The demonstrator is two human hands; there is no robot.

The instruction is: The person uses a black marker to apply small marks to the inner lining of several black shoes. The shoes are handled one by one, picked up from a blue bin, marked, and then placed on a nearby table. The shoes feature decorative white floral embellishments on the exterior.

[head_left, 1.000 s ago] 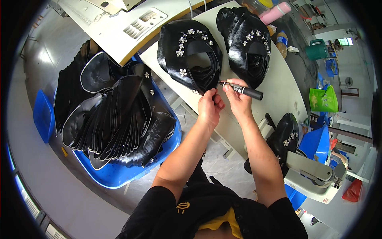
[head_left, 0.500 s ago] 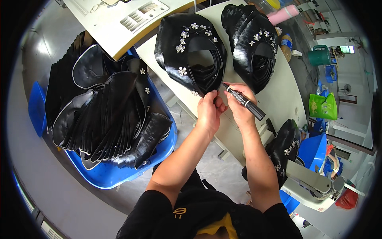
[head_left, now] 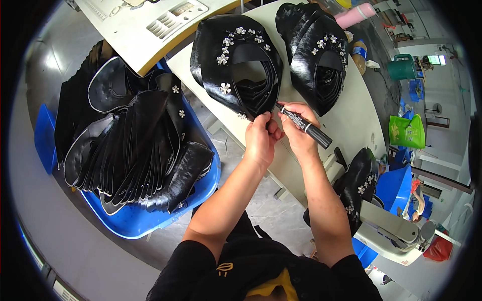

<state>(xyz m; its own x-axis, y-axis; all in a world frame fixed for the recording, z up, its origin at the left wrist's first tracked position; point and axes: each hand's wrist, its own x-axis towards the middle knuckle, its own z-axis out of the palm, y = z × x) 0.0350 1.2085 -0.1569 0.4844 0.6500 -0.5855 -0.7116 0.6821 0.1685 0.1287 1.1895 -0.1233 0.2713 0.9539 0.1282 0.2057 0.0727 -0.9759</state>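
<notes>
A stack of glossy black shoe uppers (head_left: 213, 42) with silver flower ornaments lies on the pale worktable (head_left: 203, 111). At the stack's near tip, the thumb and fingers of my left hand (head_left: 261, 139) pinch the edge of an upper. My right hand (head_left: 301, 131) holds a black marker pen (head_left: 311, 129), its tip pointing at that same edge, close to my left fingers. Whether the tip touches the edge I cannot tell. Just to the right lies a second pile of black shoe uppers (head_left: 304, 70) with similar flowers.
To my left, a blue tub (head_left: 138, 228) is heaped with black shoe uppers (head_left: 135, 140). A sewing machine (head_left: 389, 226) stands at the lower right, with more flowered uppers (head_left: 357, 183) beside it. A pink bottle (head_left: 355, 16) is at the table's far edge.
The view has shifted slightly, so the tables and stacks sit a little further left and up. My hands keep the same hold on the upper and the marker pen.
</notes>
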